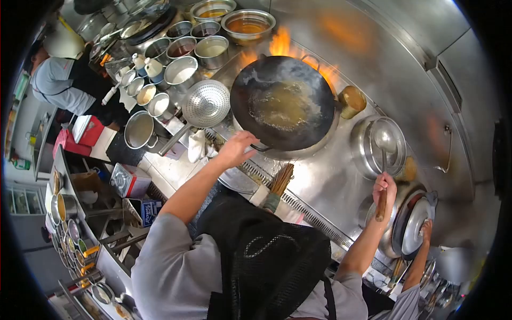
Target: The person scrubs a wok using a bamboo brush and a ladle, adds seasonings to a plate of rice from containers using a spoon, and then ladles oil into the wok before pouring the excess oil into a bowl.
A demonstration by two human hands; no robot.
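A large black wok (250,80) sits over tall flames, with bubbling yellowish liquid (285,106) and steam inside. My left hand (237,149) is at its near rim beside the small loop handle (261,148). The fingers and thumb look apart; whether they touch the handle is hard to see. On the right, my right hand (385,186) is closed round the wooden handle of a ladle (384,140). The ladle's bowl is over a metal pot (361,152). A perforated strainer (205,104) lies to the left of the wok.
Several metal pots of sauces and seasonings (181,70) stand at the upper left, near a bowl of amber liquid (248,25). A bamboo brush (281,178) is at the counter's front edge. Another person's hand (426,229) is on a metal lid (415,226); a co-worker stands far left.
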